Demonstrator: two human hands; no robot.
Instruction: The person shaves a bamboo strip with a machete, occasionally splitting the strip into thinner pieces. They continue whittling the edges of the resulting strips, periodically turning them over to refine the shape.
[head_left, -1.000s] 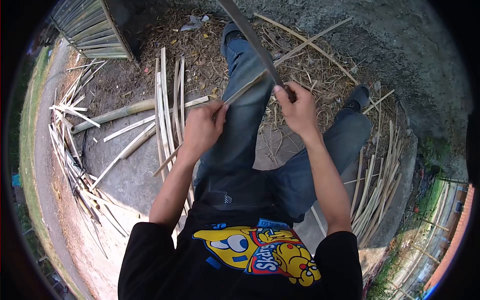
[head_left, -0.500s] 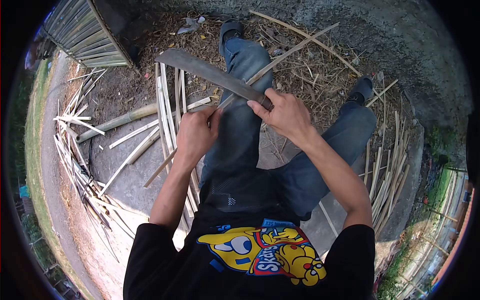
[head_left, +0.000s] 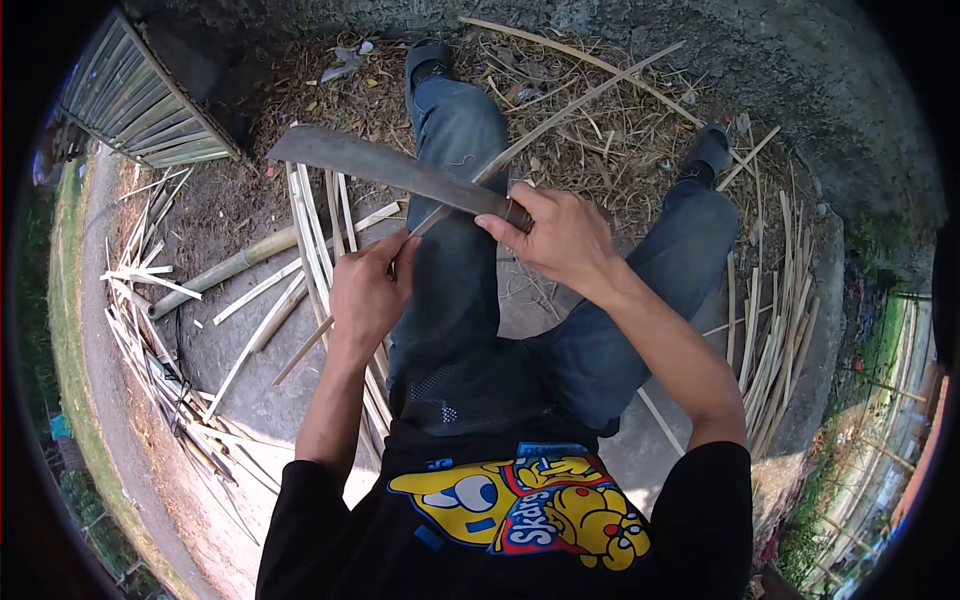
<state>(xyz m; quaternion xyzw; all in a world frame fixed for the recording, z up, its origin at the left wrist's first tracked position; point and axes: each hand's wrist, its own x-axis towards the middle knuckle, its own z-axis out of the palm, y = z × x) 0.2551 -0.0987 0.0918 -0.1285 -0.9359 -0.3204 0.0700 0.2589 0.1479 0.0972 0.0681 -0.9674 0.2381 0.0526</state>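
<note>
The person sits with legs out on the concrete ground. The big knife lies across the bamboo strip, over the left knee. The right hand has its fingers wrapped around the knife's handle. The left hand pinches the strip, just below the knife.

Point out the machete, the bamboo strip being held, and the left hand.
machete [head_left: 380, 165], head view, middle of the blade.
bamboo strip [head_left: 570, 105], head view, upper stretch beyond the blade.
left hand [head_left: 365, 295], head view, back of the hand.

Long dark machete lying across thin pale bamboo strip, over lap
</note>
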